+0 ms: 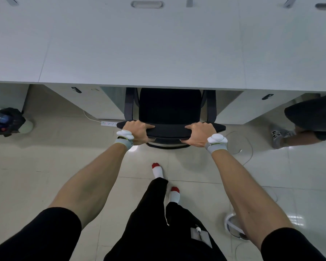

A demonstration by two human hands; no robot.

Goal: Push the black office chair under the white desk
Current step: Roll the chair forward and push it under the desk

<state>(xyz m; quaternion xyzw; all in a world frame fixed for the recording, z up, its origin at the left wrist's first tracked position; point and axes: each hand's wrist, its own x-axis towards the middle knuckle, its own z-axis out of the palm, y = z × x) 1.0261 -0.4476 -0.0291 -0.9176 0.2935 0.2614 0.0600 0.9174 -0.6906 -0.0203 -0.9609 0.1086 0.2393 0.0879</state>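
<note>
The black office chair [169, 108] stands in the gap under the white desk [139, 49], its seat and armrests partly beneath the desk's front edge. Only the top of the backrest sticks out toward me. My left hand [137, 131] grips the left part of the backrest top, fingers curled over it. My right hand [199, 133] grips the right part the same way. Both wrists wear white and grey bands. The chair's base and wheels are hidden below the backrest.
White cabinets [231, 108] flank the gap on both sides. A power strip [109, 123] and cable lie on the floor left of the chair. A black-bagged bin [7, 120] stands far left. Another person's leg and shoe [279, 136] are at right. White cables loop on the tile.
</note>
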